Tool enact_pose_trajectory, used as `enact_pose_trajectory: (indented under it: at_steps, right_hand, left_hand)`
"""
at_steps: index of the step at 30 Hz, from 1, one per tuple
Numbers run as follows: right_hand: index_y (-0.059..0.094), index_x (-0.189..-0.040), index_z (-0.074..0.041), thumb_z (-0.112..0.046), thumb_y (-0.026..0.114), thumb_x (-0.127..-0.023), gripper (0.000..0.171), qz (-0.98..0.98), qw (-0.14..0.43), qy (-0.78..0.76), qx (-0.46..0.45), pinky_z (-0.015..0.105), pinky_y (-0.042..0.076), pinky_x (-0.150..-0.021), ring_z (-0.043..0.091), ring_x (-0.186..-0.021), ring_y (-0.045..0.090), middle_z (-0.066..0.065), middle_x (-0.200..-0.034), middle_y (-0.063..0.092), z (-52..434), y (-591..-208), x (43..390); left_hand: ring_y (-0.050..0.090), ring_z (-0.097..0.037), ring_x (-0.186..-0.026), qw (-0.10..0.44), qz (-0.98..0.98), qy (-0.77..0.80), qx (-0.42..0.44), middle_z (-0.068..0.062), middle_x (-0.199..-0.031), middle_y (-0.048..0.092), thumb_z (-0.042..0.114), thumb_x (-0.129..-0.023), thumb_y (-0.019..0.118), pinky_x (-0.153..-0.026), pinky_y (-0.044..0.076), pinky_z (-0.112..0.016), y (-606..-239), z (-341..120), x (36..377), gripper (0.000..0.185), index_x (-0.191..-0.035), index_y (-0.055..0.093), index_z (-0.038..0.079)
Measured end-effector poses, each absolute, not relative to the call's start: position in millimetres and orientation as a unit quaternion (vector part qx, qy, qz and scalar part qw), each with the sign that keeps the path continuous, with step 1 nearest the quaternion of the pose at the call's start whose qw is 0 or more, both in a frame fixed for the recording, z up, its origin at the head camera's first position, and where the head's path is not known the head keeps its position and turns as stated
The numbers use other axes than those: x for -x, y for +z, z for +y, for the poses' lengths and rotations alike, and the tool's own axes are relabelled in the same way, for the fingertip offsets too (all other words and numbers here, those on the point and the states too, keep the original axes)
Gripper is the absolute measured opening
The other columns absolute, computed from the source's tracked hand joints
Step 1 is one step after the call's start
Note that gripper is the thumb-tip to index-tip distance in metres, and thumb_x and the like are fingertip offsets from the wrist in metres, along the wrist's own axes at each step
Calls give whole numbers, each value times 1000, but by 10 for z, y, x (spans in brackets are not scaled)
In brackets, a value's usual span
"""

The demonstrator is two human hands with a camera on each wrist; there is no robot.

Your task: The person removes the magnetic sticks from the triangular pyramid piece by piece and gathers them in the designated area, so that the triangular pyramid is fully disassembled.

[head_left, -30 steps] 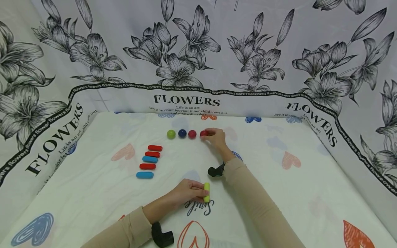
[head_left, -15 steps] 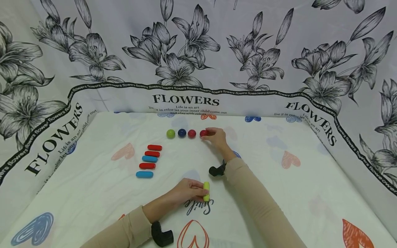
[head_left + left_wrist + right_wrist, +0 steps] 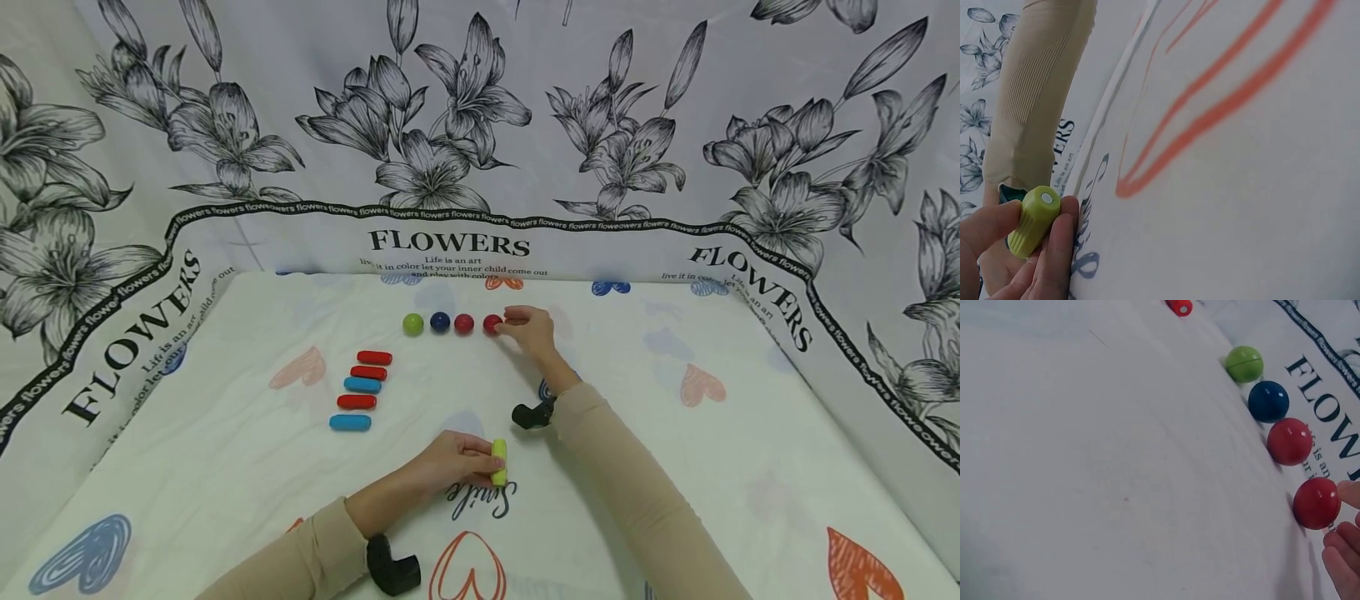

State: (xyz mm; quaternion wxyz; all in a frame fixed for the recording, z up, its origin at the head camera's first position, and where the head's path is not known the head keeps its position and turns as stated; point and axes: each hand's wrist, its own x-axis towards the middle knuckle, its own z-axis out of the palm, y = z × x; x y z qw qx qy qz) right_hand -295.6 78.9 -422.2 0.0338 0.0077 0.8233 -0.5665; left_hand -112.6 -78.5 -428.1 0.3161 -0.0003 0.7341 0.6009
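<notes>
Between its thumb and fingers, my left hand [image 3: 453,458] pinches a stubby yellow-green toy rod [image 3: 499,462]. The left wrist view shows the ribbed side of this rod [image 3: 1034,220] and a pale round spot on its end. At the back of the table, my right hand [image 3: 531,331] is at the right side of a red ball [image 3: 492,325], fingers spread apart and a fingertip right at its edge in the right wrist view. That ball [image 3: 1317,504] ends a row with another red ball [image 3: 464,324], a dark blue ball [image 3: 440,322] and a green ball [image 3: 413,325].
Left of centre, red rods [image 3: 356,402] and blue rods [image 3: 350,422] lie in a slanting column. A white cloth [image 3: 660,467] printed with hearts covers the table. Flower-printed fabric [image 3: 450,167] rises behind and at the sides. Black wrist mounts [image 3: 393,567] stick out under both sleeves.
My right hand has loosened its fingers from the end red ball and shifted slightly right. The ball stays in the row. My left hand keeps holding the yellow-green rod almost still.
</notes>
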Motion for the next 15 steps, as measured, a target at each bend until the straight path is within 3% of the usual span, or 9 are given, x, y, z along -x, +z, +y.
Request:
enact_pose_trajectory:
  at_steps: [15]
  right_hand:
    - [64, -123, -8, -16, 70, -87, 38, 816, 78, -571, -52, 34, 51, -103, 25, -115, 63, 13, -124, 67, 877, -4134, 2726]
  left_hand:
    - [72, -11, -86, 331, 751, 570, -35, -11, -105, 75, 31, -90, 68, -84, 59, -27, -4266, -870, 1146, 46, -124, 61, 1]
